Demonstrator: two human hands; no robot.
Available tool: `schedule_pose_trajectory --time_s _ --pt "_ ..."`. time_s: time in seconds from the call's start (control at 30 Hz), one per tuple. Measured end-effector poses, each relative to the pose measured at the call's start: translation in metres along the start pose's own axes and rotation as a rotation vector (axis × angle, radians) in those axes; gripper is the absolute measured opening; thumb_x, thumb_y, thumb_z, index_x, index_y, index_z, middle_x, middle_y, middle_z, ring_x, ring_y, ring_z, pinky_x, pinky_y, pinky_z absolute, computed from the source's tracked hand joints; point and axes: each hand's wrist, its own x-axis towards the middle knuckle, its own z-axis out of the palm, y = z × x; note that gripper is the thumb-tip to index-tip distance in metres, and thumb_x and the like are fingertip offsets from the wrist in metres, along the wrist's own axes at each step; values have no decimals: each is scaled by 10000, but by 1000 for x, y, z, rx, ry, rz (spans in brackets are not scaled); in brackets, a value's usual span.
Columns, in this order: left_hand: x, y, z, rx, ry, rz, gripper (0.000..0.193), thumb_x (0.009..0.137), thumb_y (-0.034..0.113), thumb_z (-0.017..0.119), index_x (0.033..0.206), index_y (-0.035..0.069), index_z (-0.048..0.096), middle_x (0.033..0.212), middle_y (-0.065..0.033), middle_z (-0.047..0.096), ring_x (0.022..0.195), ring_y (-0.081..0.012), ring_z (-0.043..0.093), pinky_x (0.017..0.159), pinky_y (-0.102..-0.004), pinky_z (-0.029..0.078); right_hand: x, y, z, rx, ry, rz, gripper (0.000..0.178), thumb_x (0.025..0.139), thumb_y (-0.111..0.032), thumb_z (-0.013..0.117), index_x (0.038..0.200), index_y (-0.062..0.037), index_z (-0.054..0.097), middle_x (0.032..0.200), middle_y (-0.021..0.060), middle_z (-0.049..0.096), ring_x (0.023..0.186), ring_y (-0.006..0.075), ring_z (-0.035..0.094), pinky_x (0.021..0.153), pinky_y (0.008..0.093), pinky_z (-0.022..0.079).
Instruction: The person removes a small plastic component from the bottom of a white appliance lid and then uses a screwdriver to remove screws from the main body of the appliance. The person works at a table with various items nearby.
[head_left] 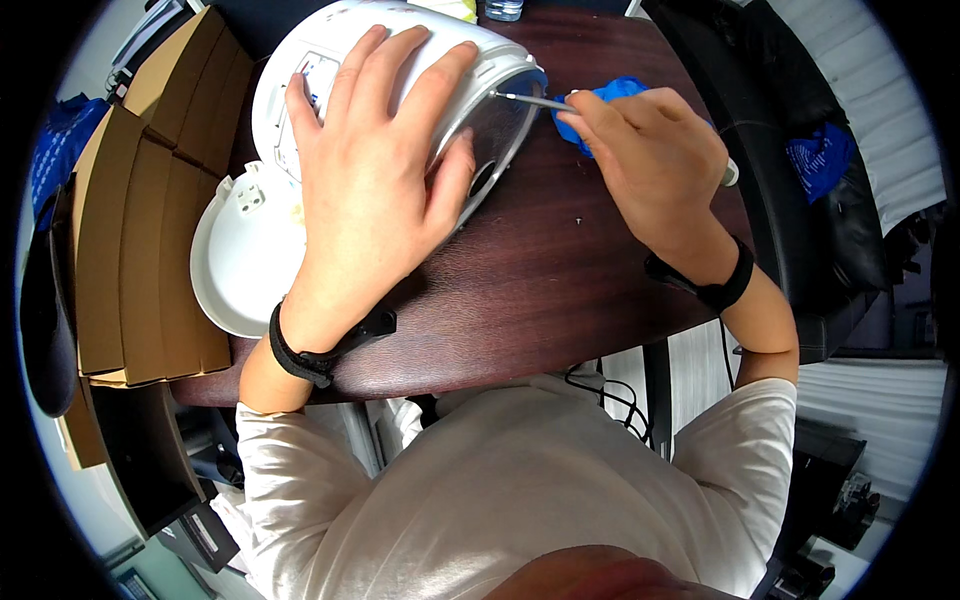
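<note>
A rounded white plastic appliance housing lies tilted on the table, with a dark see-through cover at its right end. My left hand is spread over the housing, fingers apart, pressing on its top, with the thumb bent down by the cover's edge. In my right hand is a screwdriver. Its thin metal shaft points left, and the tip meets the white rim next to the cover. My fist hides most of the handle. A round white lid with small tabs rests beside the housing, partly under my left wrist.
Brown cardboard boxes stand along the left side of the dark wood table. A crumpled blue plastic bag sits behind my right hand. One tiny screw-like piece lies on the tabletop. A black sofa adjoins on the right.
</note>
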Motion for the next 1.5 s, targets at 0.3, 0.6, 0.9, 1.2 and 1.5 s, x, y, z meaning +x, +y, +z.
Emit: schedule_pose_trajectory --time_s 0.3,0.6,0.9,1.2,1.5 --pt "-1 16 7 87 -8 -54 575 821 153 619 1376 167 468 1397 -135 451 1344 -354 365 1045 -644 212 -10 -4 5 89 -72 121 205 817 -234 713 1000 -160 657 635 -16 546 529 147 540 454 283 401" --pt "-1 21 7 116 -23 -64 577 819 151 613 1376 157 461 1408 -112 440 1349 -347 351 1034 -656 212 -7 -15 -1 584 -198 492 166 878 -199 667 817 -44 659 577 98 550 492 200 552 448 313 375" --pt "0 21 8 103 -22 -49 575 819 183 612 1374 152 464 1403 -123 437 1340 -352 357 1029 -670 200 -3 -9 -15 1053 -551 734 209 971 -184 522 929 -21 646 644 85 585 569 127 557 515 269 410" --pt "-2 21 7 87 -14 -55 571 819 186 616 1371 152 474 1396 -126 443 1335 -354 363 1033 -669 197 -20 7 -11 1166 -348 531 225 973 -197 550 1104 -43 647 719 57 565 638 125 548 565 262 420" --pt "-2 21 6 93 -22 -65 566 815 181 611 1367 157 487 1402 -120 452 1344 -351 360 1045 -656 192 -12 36 2 358 -272 80 183 870 -231 667 1045 -180 688 660 29 515 552 186 527 491 310 394"
